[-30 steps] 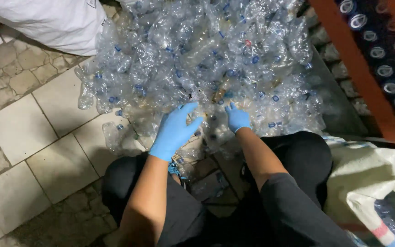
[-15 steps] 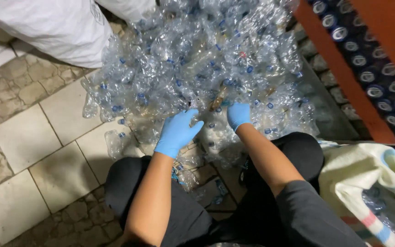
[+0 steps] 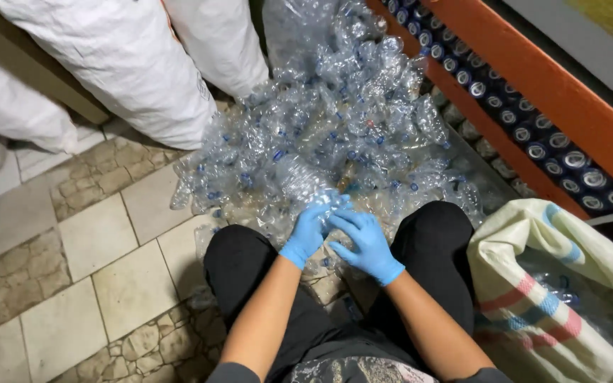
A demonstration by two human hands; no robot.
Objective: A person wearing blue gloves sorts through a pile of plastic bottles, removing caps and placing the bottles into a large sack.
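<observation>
- The left hand (image 3: 308,230), in a blue rubber glove, is wrapped around the neck end of a crumpled clear plastic bottle (image 3: 301,181), at the near edge of the big heap of clear plastic bottles with blue caps (image 3: 342,120)
- The right hand (image 3: 367,245), gloved the same, lies just beside the left with fingers (image 3: 349,216) curled toward the bottle's neck; whether it grips the bottle cannot be told
- The bottle points away into the heap, lying on top of the other bottles
- Left of the heap, stuffed white woven sacks (image 3: 129,64) lean over beige floor tiles (image 3: 101,234)
- Right of the heap runs an orange metal rail (image 3: 533,78) with rows of dark cans (image 3: 526,135) beneath it
- Near right of the heap sits an open striped woven sack (image 3: 548,291), beside the person's right knee
- Loose bottles crowd the gap between the black-clad knees (image 3: 235,262)
</observation>
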